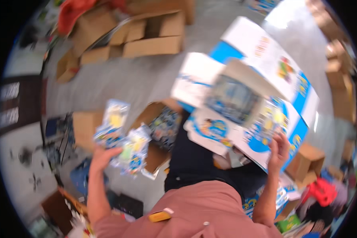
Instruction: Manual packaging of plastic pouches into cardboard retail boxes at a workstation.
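Observation:
My left hand (102,158) is closed on clear plastic packets with blue print, one upper packet (114,119) and one lower packet (134,150) fanned out, with yellow and green contents. On the right, my right hand (279,152) has its fingers curled at the lower edge of another clear packet (274,117) with yellow inside; blur softens the grip. That packet is over a large white and blue carton (273,59). Beside it an opened white box (210,129) with printed flaps holds several packets (234,97) and stands tilted in front of my lap.
A brown carton (148,160) with small dark blue packets (166,129) stands between my left hand and my leg. Open brown cartons (152,47) stand at the back left. Another brown box (305,160) and red cloth (321,191) are at the right. A white table (23,158) is far left.

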`<state>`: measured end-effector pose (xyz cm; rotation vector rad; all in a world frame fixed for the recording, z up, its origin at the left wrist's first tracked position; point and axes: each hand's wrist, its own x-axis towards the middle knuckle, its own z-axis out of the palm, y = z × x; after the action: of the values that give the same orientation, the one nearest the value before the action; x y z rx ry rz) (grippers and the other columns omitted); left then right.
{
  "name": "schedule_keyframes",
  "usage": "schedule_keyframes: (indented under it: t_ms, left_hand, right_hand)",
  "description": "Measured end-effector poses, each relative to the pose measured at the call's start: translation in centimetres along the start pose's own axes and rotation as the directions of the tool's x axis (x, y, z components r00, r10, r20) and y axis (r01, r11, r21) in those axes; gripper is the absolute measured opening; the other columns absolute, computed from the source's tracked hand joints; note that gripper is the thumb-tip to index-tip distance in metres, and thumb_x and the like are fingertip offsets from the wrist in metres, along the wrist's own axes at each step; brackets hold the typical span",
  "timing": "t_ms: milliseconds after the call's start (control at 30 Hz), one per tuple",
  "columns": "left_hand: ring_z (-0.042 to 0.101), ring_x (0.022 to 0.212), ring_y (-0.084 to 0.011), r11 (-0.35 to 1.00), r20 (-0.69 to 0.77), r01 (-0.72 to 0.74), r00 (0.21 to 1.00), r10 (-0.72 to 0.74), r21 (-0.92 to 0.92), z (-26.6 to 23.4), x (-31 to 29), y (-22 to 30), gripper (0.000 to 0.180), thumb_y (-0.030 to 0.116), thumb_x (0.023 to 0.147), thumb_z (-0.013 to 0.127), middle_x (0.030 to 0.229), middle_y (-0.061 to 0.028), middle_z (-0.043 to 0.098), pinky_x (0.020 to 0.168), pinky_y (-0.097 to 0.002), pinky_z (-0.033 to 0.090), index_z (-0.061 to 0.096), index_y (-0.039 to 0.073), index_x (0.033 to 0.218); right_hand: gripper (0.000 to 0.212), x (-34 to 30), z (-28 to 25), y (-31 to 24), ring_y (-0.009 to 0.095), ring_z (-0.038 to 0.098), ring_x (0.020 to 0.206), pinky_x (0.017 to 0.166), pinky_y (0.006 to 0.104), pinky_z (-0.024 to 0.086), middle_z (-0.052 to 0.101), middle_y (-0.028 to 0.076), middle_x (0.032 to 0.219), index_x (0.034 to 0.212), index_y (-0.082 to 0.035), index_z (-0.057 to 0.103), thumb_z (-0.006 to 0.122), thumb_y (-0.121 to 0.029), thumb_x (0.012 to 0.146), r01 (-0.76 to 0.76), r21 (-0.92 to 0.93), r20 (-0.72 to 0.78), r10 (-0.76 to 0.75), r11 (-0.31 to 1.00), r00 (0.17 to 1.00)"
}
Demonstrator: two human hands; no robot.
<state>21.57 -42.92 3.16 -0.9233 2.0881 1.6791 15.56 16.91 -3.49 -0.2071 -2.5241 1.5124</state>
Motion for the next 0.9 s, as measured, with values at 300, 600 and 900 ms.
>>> schedule_keyframes:
  t_ms: [300,600,900]
  left_hand:
    - [0.066,0.106,-0.02,0.981,0.049,-0.191,0.981,0.189,0.035,7.7,-9.0,14.9,0.068,0.003,0.064,0.08,0.118,-0.0067,0.067,0.094,-0.0346,0.052,0.058,0.002,0.128]
    - [0.067,0.106,-0.0227,0.929,0.453,-0.367,0.82,0.349,-0.05,27.0,-9.1,23.2,0.066,0.0,0.066,0.081,0.118,-0.0091,0.067,0.093,-0.0374,0.054,0.059,-0.001,0.128]
    - [0.071,0.093,-0.0214,0.989,0.68,-0.093,0.719,0.145,-0.112,49.1,2.2,17.9,0.044,-0.001,0.077,0.077,0.11,-0.0113,0.071,0.085,-0.0363,0.058,0.062,0.0,0.118]
  right_hand:
    - [0.035,-2.4,-1.1,0.4,0.011,0.065,0.087,0.076,0.0274,0.055,0.067,0.007,0.1,0.13,-0.002,0.057,0.066,-0.001,0.096,0.008,0.29,-0.205,0.054,0.957,0.977]
    - [0.034,-3.7,-3.7,3.6,0.011,0.064,0.088,0.073,0.0266,0.056,0.065,0.008,0.102,0.131,0.002,0.056,0.063,-0.008,0.099,-0.085,0.544,-0.267,0.268,0.835,0.926]
    - [0.043,-1.2,-5.5,3.5,0.014,0.066,0.09,0.07,0.0262,0.056,0.063,0.011,0.114,0.133,0.002,0.054,0.062,-0.026,0.101,-0.305,0.616,-0.139,0.482,0.726,0.865]
